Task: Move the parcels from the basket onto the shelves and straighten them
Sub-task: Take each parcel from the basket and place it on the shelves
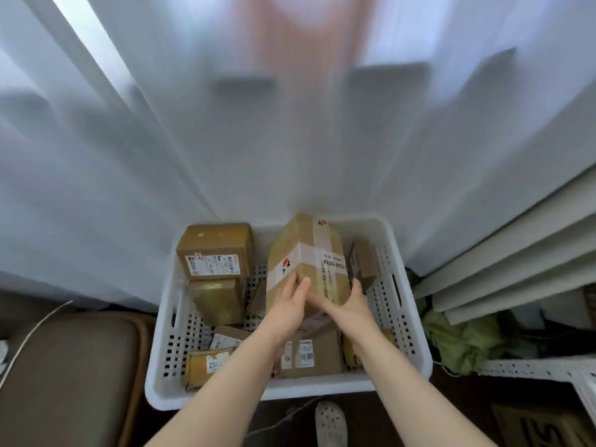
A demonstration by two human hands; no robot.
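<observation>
Two hands on tall taped parcel (308,262), tilted, at centre of white basket (167,327) | L hand (288,304) clasps its near-left corner, R hand (351,304) cups near-right side | smaller pkgs in basket: labelled box (214,250) far left, "002" pkg (209,366) near left | white curtain (225,140) beyond

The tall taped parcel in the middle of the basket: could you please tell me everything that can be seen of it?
The tall taped parcel is a brown cardboard box, longer than wide, with a white tape band around it, clear tape lengthwise, red-and-black logos and black printed digits. It is tilted on end over the smaller parcels in the white basket. The left grip and the right grip hold its near lower end from either side.
</observation>
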